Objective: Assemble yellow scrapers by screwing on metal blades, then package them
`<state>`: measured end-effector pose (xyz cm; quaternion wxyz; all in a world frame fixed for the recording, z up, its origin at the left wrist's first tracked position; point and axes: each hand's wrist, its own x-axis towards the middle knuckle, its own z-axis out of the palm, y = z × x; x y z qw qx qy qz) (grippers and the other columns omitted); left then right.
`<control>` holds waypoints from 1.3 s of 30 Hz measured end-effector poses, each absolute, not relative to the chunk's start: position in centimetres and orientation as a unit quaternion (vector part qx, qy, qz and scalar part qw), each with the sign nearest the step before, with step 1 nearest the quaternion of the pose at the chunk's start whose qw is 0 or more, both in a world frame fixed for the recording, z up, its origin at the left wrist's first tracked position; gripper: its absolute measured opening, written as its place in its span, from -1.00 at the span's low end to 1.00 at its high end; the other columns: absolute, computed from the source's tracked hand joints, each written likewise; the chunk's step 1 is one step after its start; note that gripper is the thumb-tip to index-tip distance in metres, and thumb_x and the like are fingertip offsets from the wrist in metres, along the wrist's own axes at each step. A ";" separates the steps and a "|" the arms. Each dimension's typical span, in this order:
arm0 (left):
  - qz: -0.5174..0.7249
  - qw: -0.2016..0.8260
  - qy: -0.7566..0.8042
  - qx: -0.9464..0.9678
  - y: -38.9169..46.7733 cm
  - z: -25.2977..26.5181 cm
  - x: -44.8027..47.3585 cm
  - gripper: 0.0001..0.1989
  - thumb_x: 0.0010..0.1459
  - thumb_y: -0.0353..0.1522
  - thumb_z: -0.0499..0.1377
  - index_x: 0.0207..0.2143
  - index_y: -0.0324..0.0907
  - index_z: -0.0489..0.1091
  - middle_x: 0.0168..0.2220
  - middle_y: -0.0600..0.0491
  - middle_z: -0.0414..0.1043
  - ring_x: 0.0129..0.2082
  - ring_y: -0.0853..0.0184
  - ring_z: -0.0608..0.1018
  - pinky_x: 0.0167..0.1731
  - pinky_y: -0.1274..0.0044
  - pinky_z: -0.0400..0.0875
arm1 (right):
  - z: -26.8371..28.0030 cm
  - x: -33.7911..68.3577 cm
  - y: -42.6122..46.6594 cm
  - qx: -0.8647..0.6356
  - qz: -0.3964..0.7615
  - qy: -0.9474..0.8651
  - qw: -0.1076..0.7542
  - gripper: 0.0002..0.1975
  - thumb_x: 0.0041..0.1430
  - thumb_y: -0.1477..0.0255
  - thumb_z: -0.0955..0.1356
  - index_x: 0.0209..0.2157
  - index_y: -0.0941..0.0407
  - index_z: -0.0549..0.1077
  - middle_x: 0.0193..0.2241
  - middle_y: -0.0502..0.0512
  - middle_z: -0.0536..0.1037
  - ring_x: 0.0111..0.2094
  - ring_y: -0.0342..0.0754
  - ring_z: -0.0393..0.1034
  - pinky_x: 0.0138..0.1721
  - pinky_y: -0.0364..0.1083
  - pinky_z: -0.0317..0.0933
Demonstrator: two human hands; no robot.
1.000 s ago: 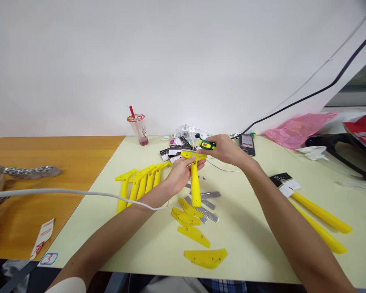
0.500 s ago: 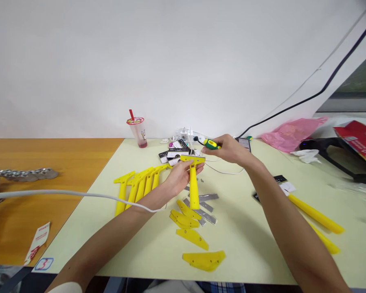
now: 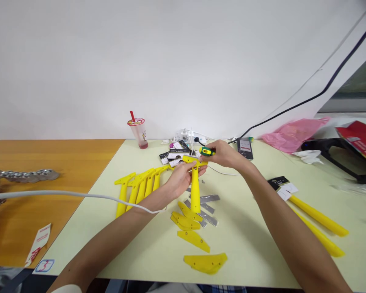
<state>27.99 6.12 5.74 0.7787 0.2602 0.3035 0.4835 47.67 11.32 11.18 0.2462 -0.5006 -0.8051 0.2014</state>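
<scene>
Head view, with the yellow T-handle (image 3: 195, 191) as landmark: closest to the wearer, well below its grip end, lies a loose yellow plate (image 3: 205, 263), and between the two is a fanned group of other plates (image 3: 193, 241). Silver strips (image 3: 209, 198) lie just beside and partly beneath the grip end, on its right. To the T-handle's left, a row of similar yellow handles (image 3: 121, 199) rests beyond the forearm.

The T-handle itself is held up over the table, crossbar away from the wearer. The left hand (image 3: 179, 179) pinches that crossbar, thumb on the front face, other fingers curled behind and partly hidden. The right hand (image 3: 224, 154) has its fingers closed around a green-and-yellow screwdriver (image 3: 206, 151) at the crossbar's right end; whether the tip is seated in a screw is too small to tell.

Good turning here seems to call for a firm left pinch close to the fastening point, the driver's shaft square to the crossbar, and light inward pressure with each twist. A slanted shaft could slip towards the left fingers. Small metal bits (image 3: 202, 181) just right of the grip are easily knocked away.

Beyond the T-handle lie black-and-white cards (image 3: 179, 154).
</scene>
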 end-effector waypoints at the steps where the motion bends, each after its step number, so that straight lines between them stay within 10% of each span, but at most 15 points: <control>1: 0.484 0.778 0.304 0.260 6.1 5.8 28.0 -0.91 0.37 -0.56 0.24 -0.17 -0.36 0.57 -0.02 -0.34 0.69 0.10 0.05 0.73 0.41 0.18 0.43 | 11.2 47.6 11.3 -0.499 0.192 -0.807 0.250 -0.47 0.10 0.02 0.51 -0.57 0.06 0.25 -0.56 -0.08 0.18 -0.44 -0.11 0.00 -0.43 -0.05 -0.08; 39: 0.512 0.751 0.334 0.249 6.4 7.8 27.4 -0.88 0.41 -0.57 0.20 -0.09 -0.42 0.55 -0.03 -0.35 0.69 -0.04 0.14 0.77 0.32 0.30 0.53 | 12.9 47.7 9.9 -0.527 0.143 -0.784 0.296 -0.53 0.27 0.02 0.42 -0.49 0.12 0.46 -0.56 -0.04 0.31 -0.44 -0.11 0.04 -0.36 -0.03 -0.03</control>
